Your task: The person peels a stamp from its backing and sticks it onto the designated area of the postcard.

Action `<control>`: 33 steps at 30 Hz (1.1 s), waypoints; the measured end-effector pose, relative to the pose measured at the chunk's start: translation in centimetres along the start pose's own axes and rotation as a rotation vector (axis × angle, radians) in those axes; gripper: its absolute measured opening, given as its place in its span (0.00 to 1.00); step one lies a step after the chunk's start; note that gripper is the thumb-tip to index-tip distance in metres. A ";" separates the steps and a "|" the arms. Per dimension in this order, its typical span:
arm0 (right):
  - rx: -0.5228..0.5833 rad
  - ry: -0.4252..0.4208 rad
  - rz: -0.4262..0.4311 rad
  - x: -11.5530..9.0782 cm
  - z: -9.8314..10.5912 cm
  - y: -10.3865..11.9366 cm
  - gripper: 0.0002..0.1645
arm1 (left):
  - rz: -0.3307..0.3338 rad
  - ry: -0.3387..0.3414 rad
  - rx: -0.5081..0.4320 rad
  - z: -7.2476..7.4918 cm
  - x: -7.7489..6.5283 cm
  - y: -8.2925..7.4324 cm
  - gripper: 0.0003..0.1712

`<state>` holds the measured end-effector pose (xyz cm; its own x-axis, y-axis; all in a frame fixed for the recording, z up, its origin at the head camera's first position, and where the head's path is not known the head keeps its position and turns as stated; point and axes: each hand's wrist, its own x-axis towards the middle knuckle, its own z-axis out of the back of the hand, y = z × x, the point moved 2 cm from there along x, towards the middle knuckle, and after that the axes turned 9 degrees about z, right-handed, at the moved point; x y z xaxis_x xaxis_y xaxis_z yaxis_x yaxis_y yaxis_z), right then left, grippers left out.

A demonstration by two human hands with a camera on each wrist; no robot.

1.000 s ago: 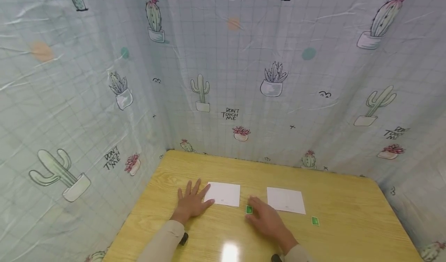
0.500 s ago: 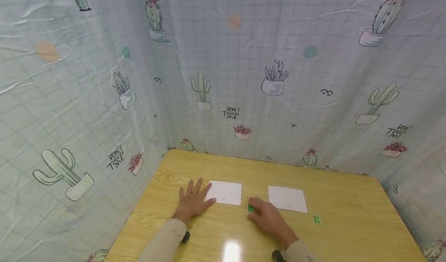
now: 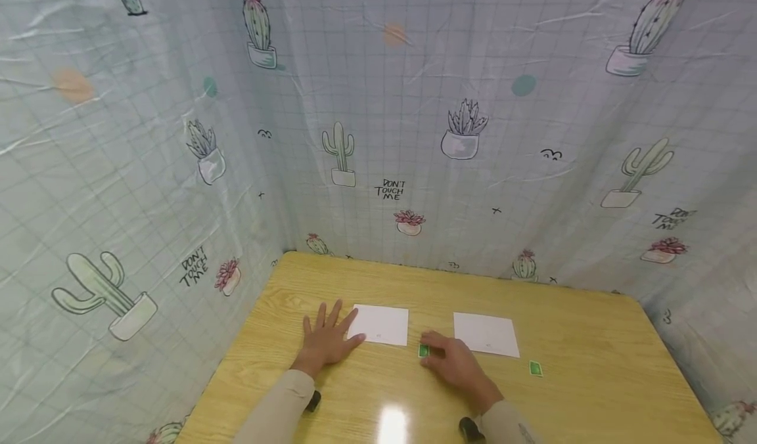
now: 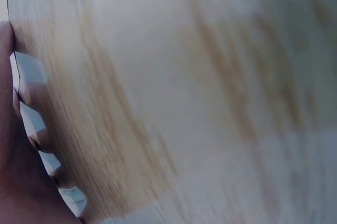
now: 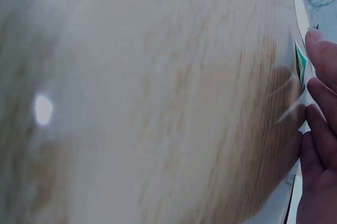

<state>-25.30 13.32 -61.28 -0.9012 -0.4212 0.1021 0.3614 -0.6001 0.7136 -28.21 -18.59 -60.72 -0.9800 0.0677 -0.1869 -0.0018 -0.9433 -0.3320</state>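
Pinching a green stamp point(image 3: 424, 351) at the tip of the nearly closed right grip point(image 3: 457, 364), with a white card point(image 3: 384, 324) left of and slightly beyond that grip, long axis crosswise, touched at its left end by the flat-spread left grip point(image 3: 327, 345).

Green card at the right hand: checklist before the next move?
1. Left hand on left sheet: ok, thumb and forefinger reach over its left edge.
2. Right hand at green card: ok, card sits between thumb and fingers.
3. Firm pinch on the card: cannot tell, neither the head nor the right wrist view settles it.
4. Green card off both sheets: ok, it is in the gap between them.
5. Right hand clear of right sheet: cannot tell, it overlaps the near-left corner in the head view.
6. Other card out of the way: ok, apart, right of the hand.
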 end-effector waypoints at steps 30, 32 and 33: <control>0.135 -0.026 0.016 0.4 -0.1 -0.5 0.26 | -0.005 0.006 0.004 0.4 -0.2 -0.3 0.42; 0.133 -0.026 0.017 0.3 -0.2 -0.4 0.26 | -0.005 0.003 0.006 0.2 -0.2 -0.3 0.42; 0.128 -0.028 0.018 0.3 -0.2 -0.4 0.26 | -0.006 0.001 0.007 0.1 -0.1 -0.2 0.42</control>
<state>-25.69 13.28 -61.66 -0.9019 -0.4109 0.1332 0.3452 -0.5002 0.7941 -28.10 -18.46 -60.49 -0.9799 0.0739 -0.1853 -0.0094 -0.9449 -0.3271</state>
